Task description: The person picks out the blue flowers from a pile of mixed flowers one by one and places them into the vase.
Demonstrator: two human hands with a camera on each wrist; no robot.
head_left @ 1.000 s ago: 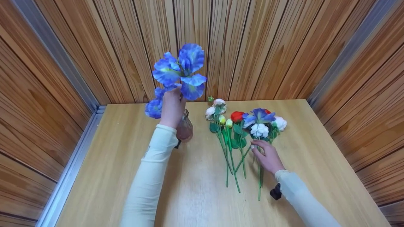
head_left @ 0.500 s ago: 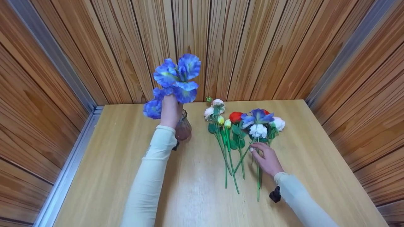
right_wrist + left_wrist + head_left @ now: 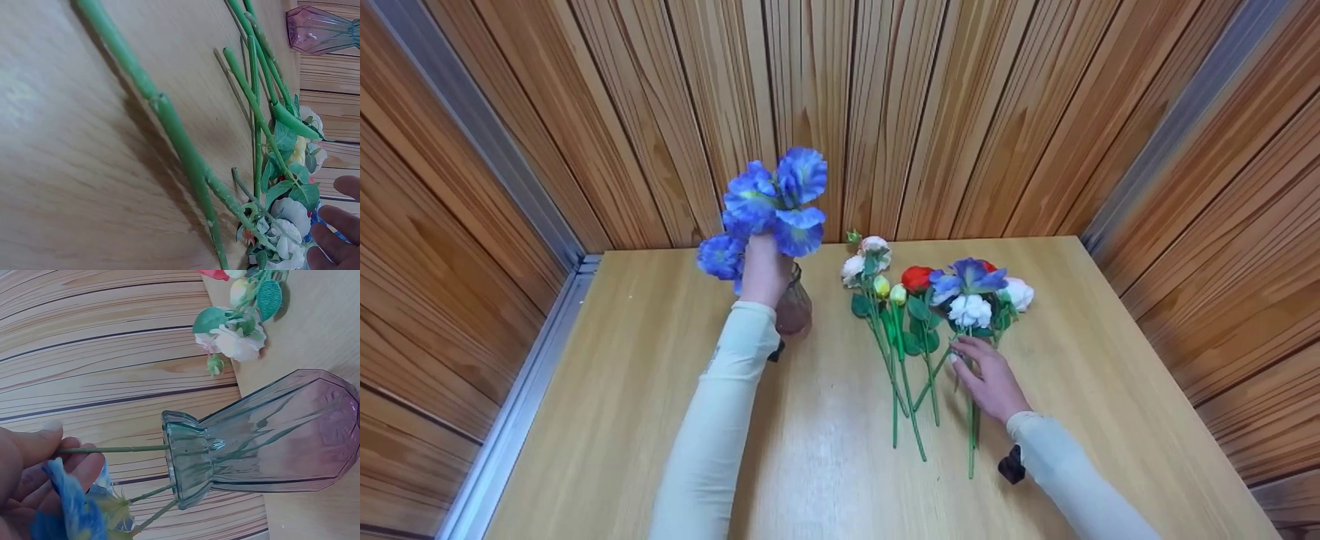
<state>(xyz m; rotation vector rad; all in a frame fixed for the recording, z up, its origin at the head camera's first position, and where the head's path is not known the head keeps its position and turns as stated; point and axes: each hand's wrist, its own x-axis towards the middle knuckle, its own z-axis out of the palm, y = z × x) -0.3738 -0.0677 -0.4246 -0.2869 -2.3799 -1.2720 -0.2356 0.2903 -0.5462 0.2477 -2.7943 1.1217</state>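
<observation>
My left hand (image 3: 767,271) pinches the green stem (image 3: 129,449) of a blue iris (image 3: 801,202) above the glass vase (image 3: 281,439). In the left wrist view this stem reaches into the vase's mouth, and more stems stand inside the glass. Other blue blooms (image 3: 720,256) hang beside the hand. The vase is ribbed, bluish at the neck and pink at the base. My right hand (image 3: 990,381) hovers at the stems below a white flower (image 3: 970,310) and a blue-violet iris (image 3: 969,277). Its fingers (image 3: 332,242) look relaxed, with no stem seen between them.
Several artificial flowers lie on the wooden table (image 3: 622,420) right of the vase: pale pink roses (image 3: 864,259), yellowish buds (image 3: 898,293) and a red flower (image 3: 916,279). Their stems point toward the person. Wood-panelled walls (image 3: 870,112) enclose the table's back and sides.
My left hand has moved down toward the vase, and the blue iris has sunk with it. My right hand has stayed in nearly the same place by the stems.
</observation>
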